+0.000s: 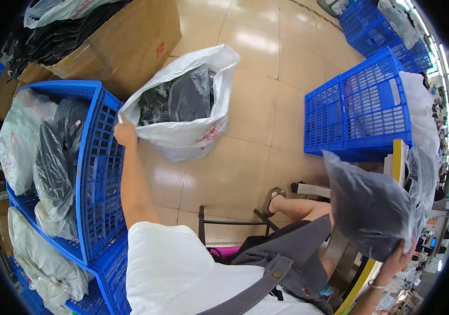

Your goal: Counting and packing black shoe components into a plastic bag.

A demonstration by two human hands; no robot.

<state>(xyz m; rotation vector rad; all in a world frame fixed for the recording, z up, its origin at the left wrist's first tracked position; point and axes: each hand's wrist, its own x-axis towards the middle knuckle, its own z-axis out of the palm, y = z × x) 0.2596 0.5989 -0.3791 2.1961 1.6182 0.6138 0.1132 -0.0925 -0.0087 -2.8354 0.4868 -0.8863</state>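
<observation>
My left hand is closed on the near left rim of a white woven sack, which stands with its mouth wide open on the floor. Inside the sack lie dark bundles in clear plastic. Off to the right, my right hand grips the lower corner of a clear plastic bag with something dark folded in it. The bag hangs tilted beside the yellow-edged table, and what exactly it contains cannot be made out.
Stacked blue crates with bagged goods stand close on my left. Behind them is a large cardboard box of black pieces. More blue crates stand at right, near a yellow table edge. A stool frame is by my legs.
</observation>
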